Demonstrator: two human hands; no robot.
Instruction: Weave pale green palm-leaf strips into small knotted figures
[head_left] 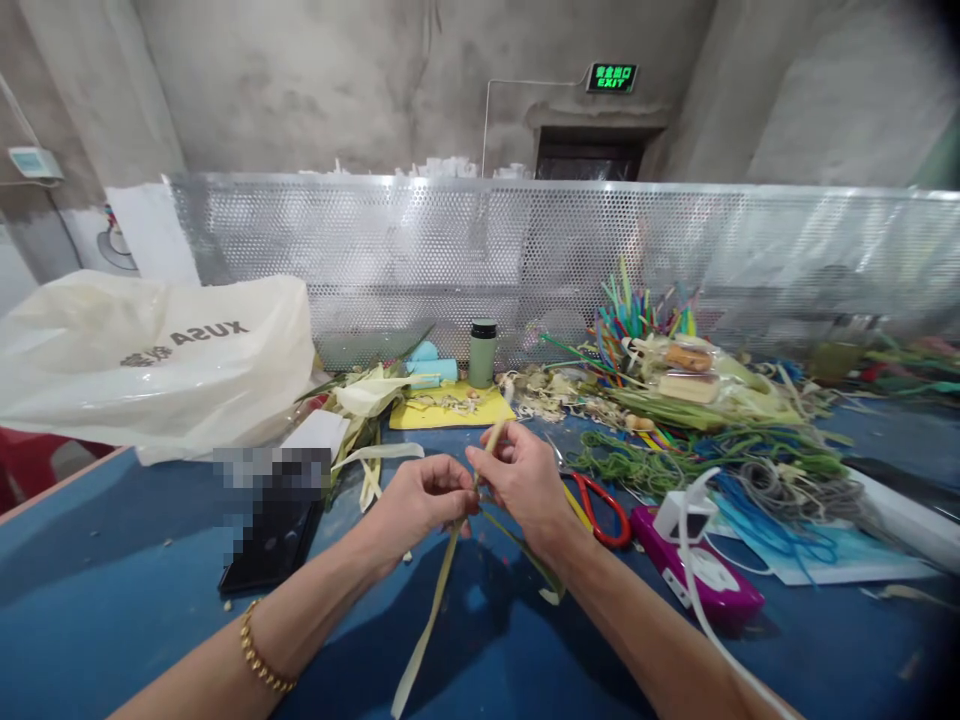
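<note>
Over the middle of the blue table, my left hand and my right hand meet, both with fingers pinched. Between them they hold strips of pale green-yellow leaf, perhaps corn husk. One leaf strip hangs down from my left fingertips toward the table's near edge. A narrower green strip runs down to the right, passing under my right wrist. A short end sticks up above my right fingers. The exact spot where the strips cross is partly hidden by my fingertips. Red-handled scissors lie just right of my right hand.
A black phone lies at left, near a white plastic bag. Behind my hands are a yellow sheet and a green bottle. At right are a purple power strip with a white cable, and green cords. A perforated metal panel stands behind.
</note>
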